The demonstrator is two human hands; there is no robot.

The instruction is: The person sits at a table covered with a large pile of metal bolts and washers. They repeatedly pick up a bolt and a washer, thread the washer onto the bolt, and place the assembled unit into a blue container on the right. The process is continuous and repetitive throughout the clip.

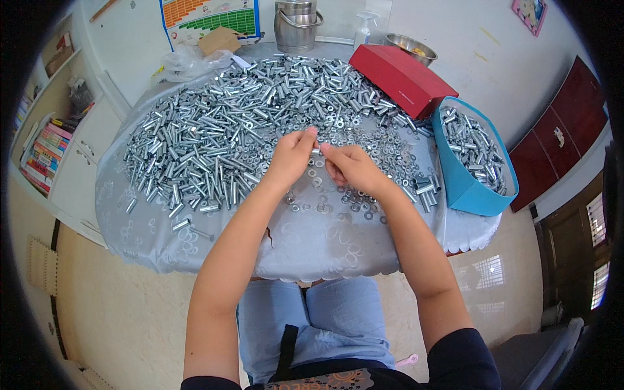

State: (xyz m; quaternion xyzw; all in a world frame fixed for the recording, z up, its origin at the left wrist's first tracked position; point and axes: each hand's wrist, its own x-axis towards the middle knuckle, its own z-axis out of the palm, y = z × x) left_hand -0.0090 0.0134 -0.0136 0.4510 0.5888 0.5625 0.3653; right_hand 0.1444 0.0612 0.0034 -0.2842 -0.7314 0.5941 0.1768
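Over the middle of the table, my left hand and my right hand meet, fingertips nearly touching. Between them is a short silvery metal sleeve, pinched from both sides. My fingers hide most of it, so I cannot tell if a bolt sits inside. Behind and left of my hands spreads a large heap of metal sleeves and bolts. Loose washers and nuts lie around and under my right hand. A few more washers lie on the cloth just in front of my hands.
A pale grey cloth covers the table. At right stands a turquoise fabric bin full of metal pieces, beside a red box. Along the back are a steel pot, a spray bottle, a metal bowl and a plastic bag.
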